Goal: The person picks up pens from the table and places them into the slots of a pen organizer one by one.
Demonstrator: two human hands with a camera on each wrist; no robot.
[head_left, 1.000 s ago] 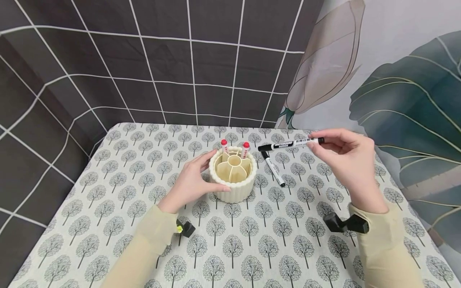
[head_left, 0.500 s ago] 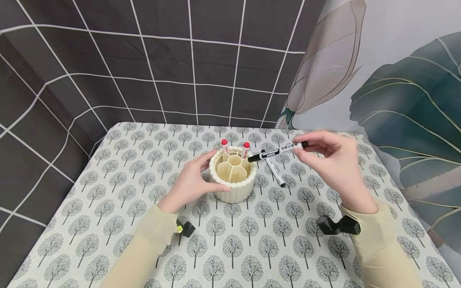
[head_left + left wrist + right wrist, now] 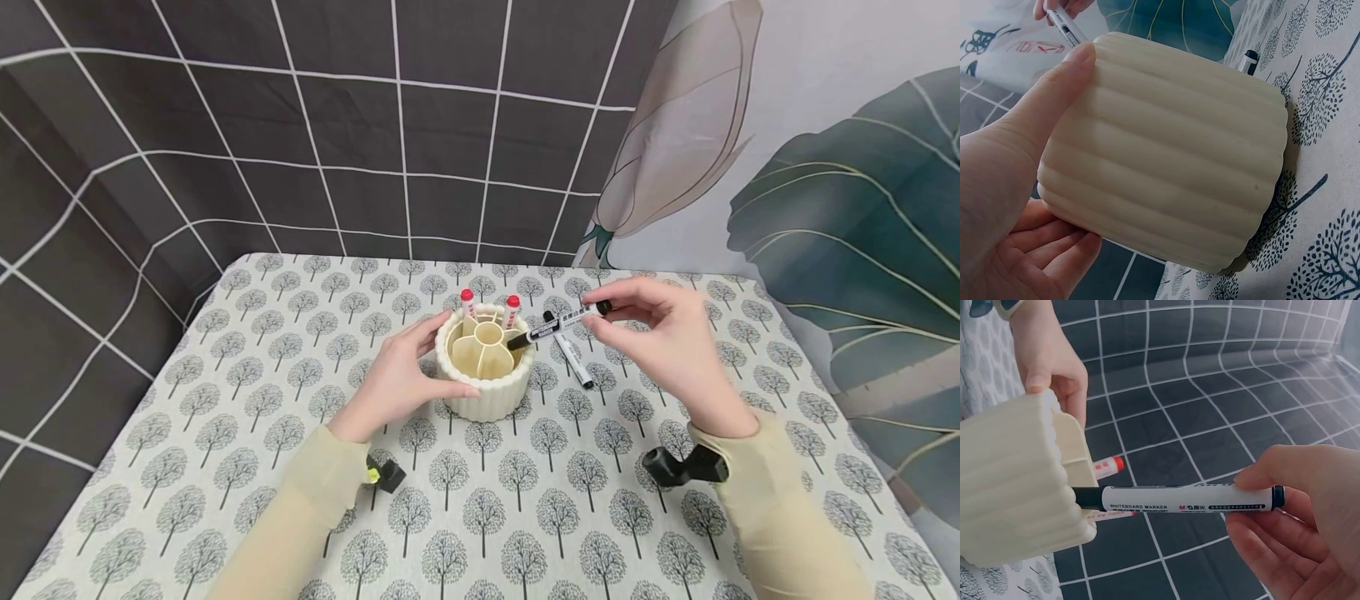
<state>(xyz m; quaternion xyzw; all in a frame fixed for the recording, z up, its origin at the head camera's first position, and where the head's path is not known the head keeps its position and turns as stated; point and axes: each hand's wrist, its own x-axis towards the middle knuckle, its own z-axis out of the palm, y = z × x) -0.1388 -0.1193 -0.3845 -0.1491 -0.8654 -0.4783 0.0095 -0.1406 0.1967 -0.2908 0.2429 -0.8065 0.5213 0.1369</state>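
A cream pen holder (image 3: 489, 403) with ribbed sides and petal-shaped compartments stands on the table. My left hand (image 3: 401, 379) grips its left side, thumb across the front and fingers round the back. Between thumb and fingers, my right hand (image 3: 660, 342) pinches a black-and-white whiteboard marker (image 3: 1188, 498) near its end. The marker slants down to the left, its black cap just inside the holder's right rim. Two red-capped markers (image 3: 512, 311) stand in the back compartments. A second black-capped marker (image 3: 573, 358) lies on the cloth right of the holder.
A tree-patterned cloth (image 3: 517, 483) covers the table. Behind it hangs a dark curtain with a white grid (image 3: 360, 125), and a leaf-printed curtain (image 3: 862, 208) is at the right. Black wrist cameras (image 3: 686, 465) sit on both sleeves.
My right hand has moved left and slightly down, bringing the marker's capped end from right of the pen holder to inside its rim. The left hand and the holder have stayed put.
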